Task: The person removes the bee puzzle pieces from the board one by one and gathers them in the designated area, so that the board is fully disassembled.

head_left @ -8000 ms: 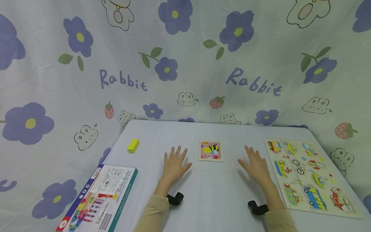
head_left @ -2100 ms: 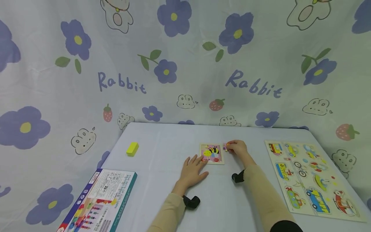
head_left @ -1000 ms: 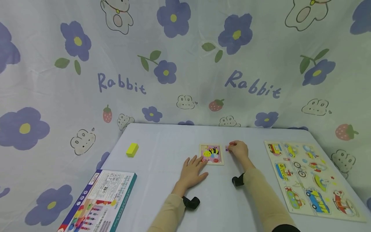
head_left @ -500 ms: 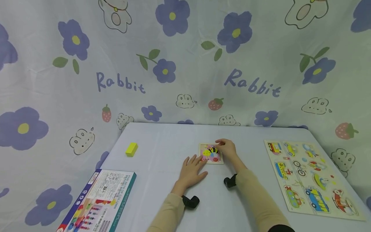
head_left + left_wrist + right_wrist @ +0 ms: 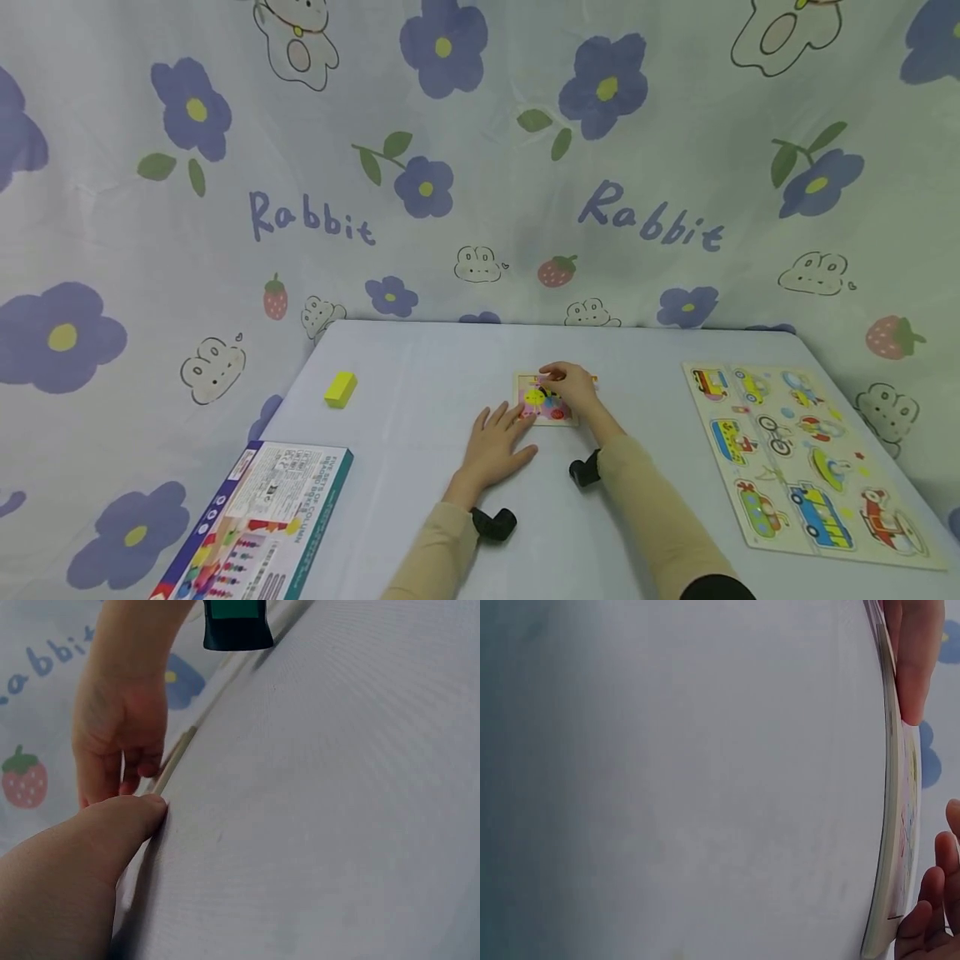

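Lying flat — bee puzzle, printed bee facing left, long axis left-to-right

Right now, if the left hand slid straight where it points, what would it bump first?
The bee puzzle, it seems: the left hand has fingers at its near left corner. Next, likely the right hand, though heights are unclear.

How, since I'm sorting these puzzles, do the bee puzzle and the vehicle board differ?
The bee puzzle is small and squarish; the vehicle board is larger and oblong. The bee puzzle shows one bee on pink; the vehicle board shows several vehicles on cream. The left hand touches the bee puzzle, while no hand touches the vehicle board. Both lie on the table.
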### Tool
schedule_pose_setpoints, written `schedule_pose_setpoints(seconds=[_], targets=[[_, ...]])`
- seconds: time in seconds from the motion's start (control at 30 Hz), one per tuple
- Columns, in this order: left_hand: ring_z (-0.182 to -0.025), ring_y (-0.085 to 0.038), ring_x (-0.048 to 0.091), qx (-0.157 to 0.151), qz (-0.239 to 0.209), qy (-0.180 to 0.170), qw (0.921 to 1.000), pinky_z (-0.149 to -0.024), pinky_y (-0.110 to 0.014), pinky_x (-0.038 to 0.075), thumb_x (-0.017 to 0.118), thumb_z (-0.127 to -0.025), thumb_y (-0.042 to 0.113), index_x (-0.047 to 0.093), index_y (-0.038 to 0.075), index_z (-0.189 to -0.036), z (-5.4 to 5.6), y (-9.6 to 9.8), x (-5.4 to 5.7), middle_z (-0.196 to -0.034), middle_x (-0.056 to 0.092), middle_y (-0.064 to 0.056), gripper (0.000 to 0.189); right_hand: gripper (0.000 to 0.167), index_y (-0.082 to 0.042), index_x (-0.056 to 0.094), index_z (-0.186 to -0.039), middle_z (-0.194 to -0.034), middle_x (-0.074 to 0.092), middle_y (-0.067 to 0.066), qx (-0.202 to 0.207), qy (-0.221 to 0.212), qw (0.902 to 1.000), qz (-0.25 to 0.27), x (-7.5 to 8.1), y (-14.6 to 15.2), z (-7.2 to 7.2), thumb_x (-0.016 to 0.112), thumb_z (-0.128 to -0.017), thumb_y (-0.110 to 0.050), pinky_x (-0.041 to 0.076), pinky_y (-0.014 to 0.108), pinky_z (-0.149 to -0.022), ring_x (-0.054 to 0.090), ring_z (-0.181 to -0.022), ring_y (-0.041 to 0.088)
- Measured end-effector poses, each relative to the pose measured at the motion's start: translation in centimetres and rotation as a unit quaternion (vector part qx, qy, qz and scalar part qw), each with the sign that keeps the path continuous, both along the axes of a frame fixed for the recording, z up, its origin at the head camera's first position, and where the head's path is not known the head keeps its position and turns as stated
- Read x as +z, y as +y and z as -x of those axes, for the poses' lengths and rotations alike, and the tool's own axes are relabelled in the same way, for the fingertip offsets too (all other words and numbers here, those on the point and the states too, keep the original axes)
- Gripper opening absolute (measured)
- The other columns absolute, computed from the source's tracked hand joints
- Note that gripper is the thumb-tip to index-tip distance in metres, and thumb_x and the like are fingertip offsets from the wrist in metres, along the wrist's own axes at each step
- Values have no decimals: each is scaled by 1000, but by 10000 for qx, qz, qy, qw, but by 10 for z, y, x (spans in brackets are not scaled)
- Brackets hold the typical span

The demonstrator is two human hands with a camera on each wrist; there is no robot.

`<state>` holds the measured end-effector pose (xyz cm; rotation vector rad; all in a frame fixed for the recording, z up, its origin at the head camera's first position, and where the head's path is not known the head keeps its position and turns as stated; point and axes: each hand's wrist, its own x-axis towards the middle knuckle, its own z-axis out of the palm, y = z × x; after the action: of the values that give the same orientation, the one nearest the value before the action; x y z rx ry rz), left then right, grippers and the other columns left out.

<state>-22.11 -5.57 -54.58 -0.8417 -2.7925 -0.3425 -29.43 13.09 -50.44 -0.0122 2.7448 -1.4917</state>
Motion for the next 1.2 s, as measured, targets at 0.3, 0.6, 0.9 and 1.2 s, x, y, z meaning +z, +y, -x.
schedule_pose_setpoints(seconds=[0.3, 0.6, 0.9, 1.2], targets=[[-134, -27, 33, -3, 64, -29, 10000, -107, -52, 23, 45, -89, 53, 48, 26, -135, -1, 0, -1, -144, 40, 1, 53, 26, -12, 67, -110, -97, 62, 4, 340, -323, 9983, -341, -12, 0, 7, 67, -84, -15, 46, 36, -84, 54, -90, 19], [-136, -23, 28, 87, 180, -162, 9997, -109, -49, 20, 42, -90, 54, 44, 28, -138, 0, 1, 1, -146, 36, 4, 55, 29, -20, 65, -115, -102, 51, 8, 887, -194, 9854, -1440, -8, -2, 9, 64, -87, -22, 39, 39, -79, 45, -94, 24], [-136, -24, 29, 86, 183, -119, 9997, -109, -50, 20, 44, -90, 54, 45, 28, -137, -1, 1, 1, -145, 37, 4, 54, 23, -21, 65, -110, -118, 44, 13, 798, -393, 9881, -1252, -4, -3, 9, 64, -87, -22, 39, 48, -89, 43, -106, 31], [-137, -23, 27, 116, 227, -266, 9993, -110, -49, 18, 43, -90, 54, 44, 28, -138, 0, 2, 2, -147, 35, 4, 54, 27, -20, 63, -111, -122, 46, 13, 692, -347, 9915, -1047, -6, -3, 11, 67, -85, -19, 34, 54, -96, 42, -114, 33]])
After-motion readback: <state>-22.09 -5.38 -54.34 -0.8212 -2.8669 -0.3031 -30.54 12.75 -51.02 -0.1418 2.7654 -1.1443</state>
